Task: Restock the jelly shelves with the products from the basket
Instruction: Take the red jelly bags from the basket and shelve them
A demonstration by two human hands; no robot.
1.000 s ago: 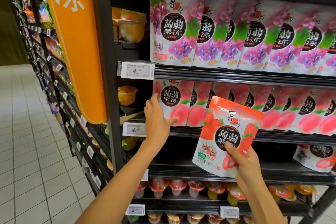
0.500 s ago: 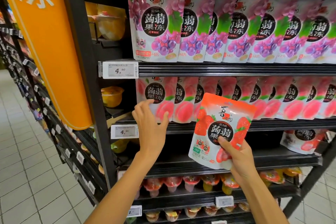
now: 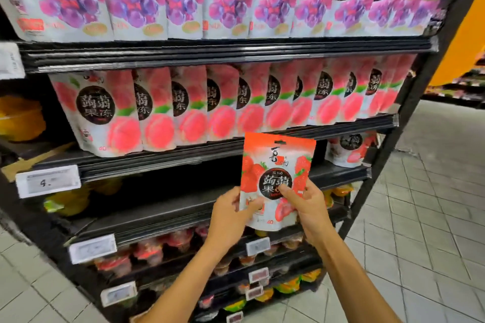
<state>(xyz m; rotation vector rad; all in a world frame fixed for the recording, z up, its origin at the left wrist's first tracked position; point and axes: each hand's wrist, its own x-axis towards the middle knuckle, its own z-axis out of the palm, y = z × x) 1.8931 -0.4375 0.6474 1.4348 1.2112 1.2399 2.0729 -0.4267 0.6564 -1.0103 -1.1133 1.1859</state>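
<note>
Partly covering its lower print, the left hand (image 3: 231, 215) and right hand (image 3: 309, 207) are gripping the strawberry pouch (image 3: 278, 155) before the shelf (image 3: 157, 207) under the peach pouches (image 3: 126, 113); "蒟蒻" is showing, and a blurred price tag (image 3: 48, 182) is reading "4."

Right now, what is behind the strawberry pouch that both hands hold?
Behind the strawberry pouch, held by the left hand and right hand, lies a dark shelf with another pouch at its right end. The stretch directly behind it is covered.
</note>
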